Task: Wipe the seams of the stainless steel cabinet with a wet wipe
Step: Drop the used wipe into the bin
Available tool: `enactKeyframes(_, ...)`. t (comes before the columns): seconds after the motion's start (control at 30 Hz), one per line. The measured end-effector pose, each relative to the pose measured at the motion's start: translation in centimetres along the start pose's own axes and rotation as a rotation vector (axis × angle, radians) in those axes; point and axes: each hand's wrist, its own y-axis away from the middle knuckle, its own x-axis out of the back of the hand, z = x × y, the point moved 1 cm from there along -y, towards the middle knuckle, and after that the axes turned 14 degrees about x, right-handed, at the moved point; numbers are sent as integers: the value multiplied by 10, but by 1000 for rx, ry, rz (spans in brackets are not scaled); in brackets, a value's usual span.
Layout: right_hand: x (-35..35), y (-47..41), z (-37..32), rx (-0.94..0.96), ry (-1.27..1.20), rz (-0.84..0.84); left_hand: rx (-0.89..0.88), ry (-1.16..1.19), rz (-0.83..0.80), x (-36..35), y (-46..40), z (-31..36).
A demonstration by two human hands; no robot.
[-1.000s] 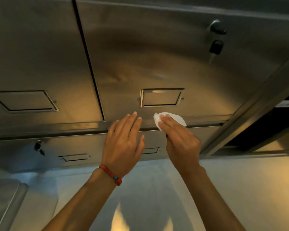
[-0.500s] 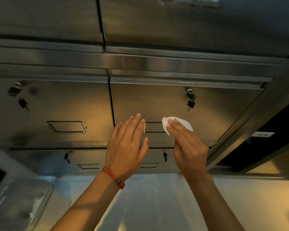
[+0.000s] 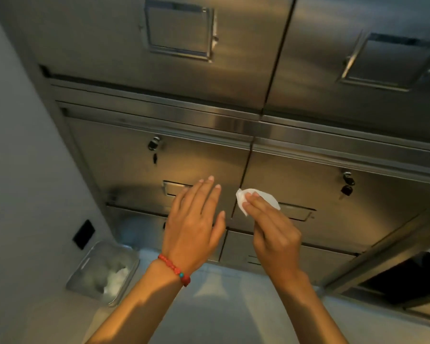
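A stainless steel cabinet (image 3: pixel 124 160) with rows of doors fills the view ahead. A dark vertical seam (image 3: pixel 243 175) runs between the two middle doors. My right hand (image 3: pixel 273 234) pinches a folded white wet wipe (image 3: pixel 266 197) just right of that seam, in front of the right door. My left hand (image 3: pixel 196 227), with a red bead bracelet on the wrist, is held flat with straight fingers just left of the seam and holds nothing. Whether either hand touches the steel cannot be told.
Keys hang in locks on the left door (image 3: pixel 154 147) and the right door (image 3: pixel 346 184). A metal bin (image 3: pixel 85 274) with crumpled white wipes stands on the floor at lower left. A white wall (image 3: pixel 23 170) borders the cabinet's left side. A dark gap opens at lower right.
The view has swung left and upward, so higher doors and the left wall show. Both hands now sit by the vertical seam; the wipe was earlier by the horizontal seam under a door.
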Motion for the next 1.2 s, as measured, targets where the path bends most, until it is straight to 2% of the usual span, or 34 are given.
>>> enactKeyframes(0.3,-73,-55,-110,116,-196,-17,142,-82,58,71,21,-113)
enactKeyframes(0.57,-125,-91,-174,186,-319,-53,242,-124,109,108,37,-192)
enactKeyframes(0.8,-175,-107,-195,242,-440,-53,315,-196,169,114,36,-235)
enactKeyframes(0.97,-213,-113,-190,365,-506,-16,382,-327,228,98,35,-253)
enactKeyframes(1.2,-259,-107,-166,606,-698,-106,645,-422,208,71,29,-252)
